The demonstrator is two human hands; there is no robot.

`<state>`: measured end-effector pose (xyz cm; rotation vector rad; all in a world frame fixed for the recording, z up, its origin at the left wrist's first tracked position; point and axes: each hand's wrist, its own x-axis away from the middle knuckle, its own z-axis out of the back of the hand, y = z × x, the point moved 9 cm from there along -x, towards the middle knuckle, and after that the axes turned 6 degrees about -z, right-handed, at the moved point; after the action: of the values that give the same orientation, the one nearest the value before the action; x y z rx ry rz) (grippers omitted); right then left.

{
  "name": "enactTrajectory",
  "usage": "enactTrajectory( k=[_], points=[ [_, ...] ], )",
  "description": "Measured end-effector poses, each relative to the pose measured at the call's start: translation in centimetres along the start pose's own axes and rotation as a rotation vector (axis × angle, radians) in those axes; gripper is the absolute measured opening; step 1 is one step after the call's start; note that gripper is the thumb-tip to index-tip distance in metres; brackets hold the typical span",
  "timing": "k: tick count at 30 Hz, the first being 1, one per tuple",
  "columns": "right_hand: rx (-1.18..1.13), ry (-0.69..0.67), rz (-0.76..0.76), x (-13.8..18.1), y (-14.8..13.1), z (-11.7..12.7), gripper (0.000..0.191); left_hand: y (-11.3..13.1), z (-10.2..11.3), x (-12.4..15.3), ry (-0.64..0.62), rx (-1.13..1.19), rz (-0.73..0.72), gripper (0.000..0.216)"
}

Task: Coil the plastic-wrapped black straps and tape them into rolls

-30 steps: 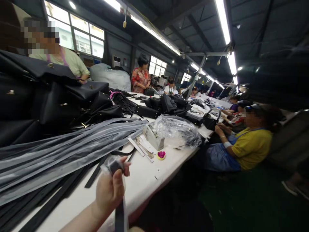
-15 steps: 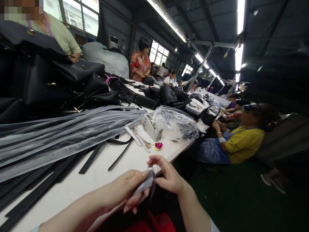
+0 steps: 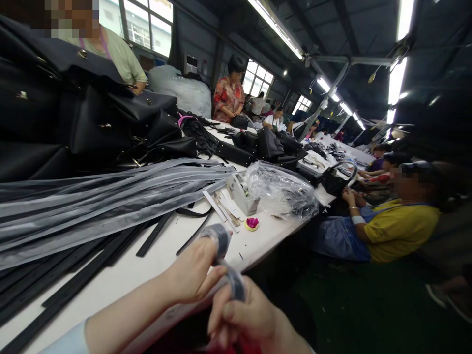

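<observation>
The white worktop carries a grey tape dispenser, the landmark for all positions. Left of and beyond the dispenser rises the pile of black bags; left of it, on the near side of the pile, lie the film-covered bands. Crumpled clear plastic sits just right of it. Nearer the wearer than the dispenser, the left hand is closed on a film-covered strip, its fingertips partly hidden; the right hand, nearer still, is curled around a lower part. The strip loops past the left hand and runs down to the right, apparently as one piece. Half a second earlier the right fingers stood spread beside it; now they grip. In judgement, the strip has passed from one-handed to two-handed control. Smallest, a yellow roll with magenta contents lies just in front of the dispenser.
</observation>
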<state>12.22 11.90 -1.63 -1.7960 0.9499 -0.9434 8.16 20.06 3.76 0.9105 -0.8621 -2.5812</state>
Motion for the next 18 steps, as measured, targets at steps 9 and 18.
enactTrajectory(
  k=[9, 18],
  points=[
    [0.822, 0.666, 0.344, 2.2, -8.1, 8.8, 0.042, -1.9, -3.4, 0.9, -0.440, 0.558, 0.543, 0.053],
    [0.841, 0.792, 0.216, 0.1, -3.9, 9.2, 0.039, -0.1, -3.0, 1.6, -0.331, 1.385, 0.676, 0.063]
  ],
)
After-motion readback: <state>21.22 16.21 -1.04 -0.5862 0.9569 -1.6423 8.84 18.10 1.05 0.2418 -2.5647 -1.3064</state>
